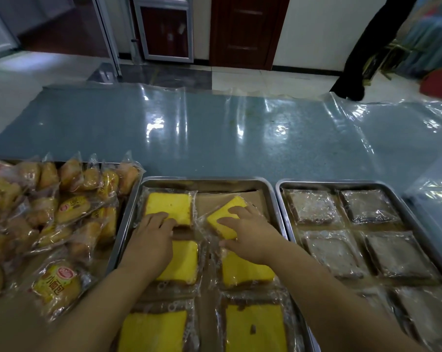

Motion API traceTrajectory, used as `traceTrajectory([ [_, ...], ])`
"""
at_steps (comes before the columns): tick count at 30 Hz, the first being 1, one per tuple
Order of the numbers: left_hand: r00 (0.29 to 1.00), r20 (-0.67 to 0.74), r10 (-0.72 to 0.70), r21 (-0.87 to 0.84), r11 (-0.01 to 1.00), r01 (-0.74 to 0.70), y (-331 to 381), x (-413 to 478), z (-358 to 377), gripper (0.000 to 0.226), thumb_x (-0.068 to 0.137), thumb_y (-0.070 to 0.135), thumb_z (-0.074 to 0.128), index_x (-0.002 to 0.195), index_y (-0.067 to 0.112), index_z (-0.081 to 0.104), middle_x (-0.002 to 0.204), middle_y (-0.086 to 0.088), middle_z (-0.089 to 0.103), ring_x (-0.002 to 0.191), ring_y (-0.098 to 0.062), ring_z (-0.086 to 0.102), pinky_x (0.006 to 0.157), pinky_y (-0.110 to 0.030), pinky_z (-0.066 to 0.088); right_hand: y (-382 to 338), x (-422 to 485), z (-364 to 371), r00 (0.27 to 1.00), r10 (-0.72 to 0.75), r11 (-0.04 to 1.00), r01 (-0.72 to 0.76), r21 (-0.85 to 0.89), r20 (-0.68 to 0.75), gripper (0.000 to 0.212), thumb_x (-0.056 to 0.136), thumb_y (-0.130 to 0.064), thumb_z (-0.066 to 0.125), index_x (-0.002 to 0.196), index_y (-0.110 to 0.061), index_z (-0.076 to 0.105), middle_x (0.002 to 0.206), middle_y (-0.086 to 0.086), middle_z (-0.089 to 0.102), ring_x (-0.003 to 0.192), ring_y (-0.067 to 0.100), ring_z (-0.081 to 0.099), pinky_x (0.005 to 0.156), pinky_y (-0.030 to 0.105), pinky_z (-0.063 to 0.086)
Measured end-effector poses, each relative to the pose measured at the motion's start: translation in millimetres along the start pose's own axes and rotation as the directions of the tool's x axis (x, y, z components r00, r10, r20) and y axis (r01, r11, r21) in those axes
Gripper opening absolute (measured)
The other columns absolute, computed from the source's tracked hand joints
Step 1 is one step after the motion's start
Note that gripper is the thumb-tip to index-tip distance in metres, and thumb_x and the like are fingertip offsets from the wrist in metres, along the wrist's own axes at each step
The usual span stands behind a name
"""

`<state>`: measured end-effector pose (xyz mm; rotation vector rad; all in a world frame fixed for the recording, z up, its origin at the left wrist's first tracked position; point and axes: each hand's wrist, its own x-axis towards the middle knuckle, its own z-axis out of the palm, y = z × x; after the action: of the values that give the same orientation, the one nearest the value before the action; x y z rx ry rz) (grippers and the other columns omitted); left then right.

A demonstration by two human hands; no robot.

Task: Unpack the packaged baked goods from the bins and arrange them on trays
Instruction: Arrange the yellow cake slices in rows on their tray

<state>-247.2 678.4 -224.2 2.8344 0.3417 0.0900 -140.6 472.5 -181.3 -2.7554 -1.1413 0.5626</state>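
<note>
Wrapped yellow cake slices (255,329) lie in two rows in the middle steel tray (207,181), between bagged buns (70,207) on its left and a second tray (341,183) of darker slices (397,255) on its right. At its far end the right hand (253,237) pinches a tilted slice (225,217), fingers curled over the top, thumb at its near edge. The left hand (151,240) lays bent fingers on the far-left slice (168,205), at its near edge; whether it grips cannot be told.
</note>
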Motion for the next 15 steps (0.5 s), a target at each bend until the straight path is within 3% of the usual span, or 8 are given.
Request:
traceTrajectory([
  [4, 0.998, 0.058, 0.029, -0.017, 0.999, -0.028, -1.4, 2.3, 1.2, 0.035, 0.098, 0.021, 0.038, 0.132, 0.021, 0.048, 0.147, -0.004, 0.035, 0.139, -0.025, 0.020, 0.112, -0.042, 0.025, 11.7, -1.0, 18.8, 0.996, 0.080, 0.992, -0.074, -0.098, 0.051, 0.052, 0.095, -0.052, 0.036, 0.144, -0.040, 0.024, 0.158, 0.005, 0.003, 0.143, 0.035, -0.002, 0.114, 0.050, 0.015],
  [10, 0.990, 0.140, -0.013, 0.042, 0.999, 0.007, -1.1, 6.9, 4.9, 0.043, 0.098, 0.045, 0.027, 0.138, 0.036, 0.035, 0.154, 0.004, 0.020, 0.142, -0.022, 0.008, 0.114, -0.044, 0.016, 3.2, 10.7, 31.6, 0.963, 0.266, 0.940, -0.269, -0.209, -0.046, 0.064, 0.093, -0.062, 0.020, 0.148, -0.032, 0.005, 0.156, 0.013, 0.001, 0.137, 0.045, 0.007, 0.109, 0.053, 0.016],
  [15, 0.990, 0.138, 0.002, 0.019, 1.000, -0.005, -4.6, 9.8, 6.4, 0.043, 0.097, 0.046, 0.028, 0.139, 0.037, 0.036, 0.155, 0.005, 0.019, 0.143, -0.021, 0.007, 0.114, -0.042, 0.015, 2.0, 27.6, 32.9, 0.945, 0.322, 0.931, -0.327, -0.163, -0.053, 0.066, 0.094, -0.061, 0.017, 0.149, -0.030, -0.003, 0.156, 0.015, -0.007, 0.139, 0.043, 0.000, 0.111, 0.054, 0.008],
])
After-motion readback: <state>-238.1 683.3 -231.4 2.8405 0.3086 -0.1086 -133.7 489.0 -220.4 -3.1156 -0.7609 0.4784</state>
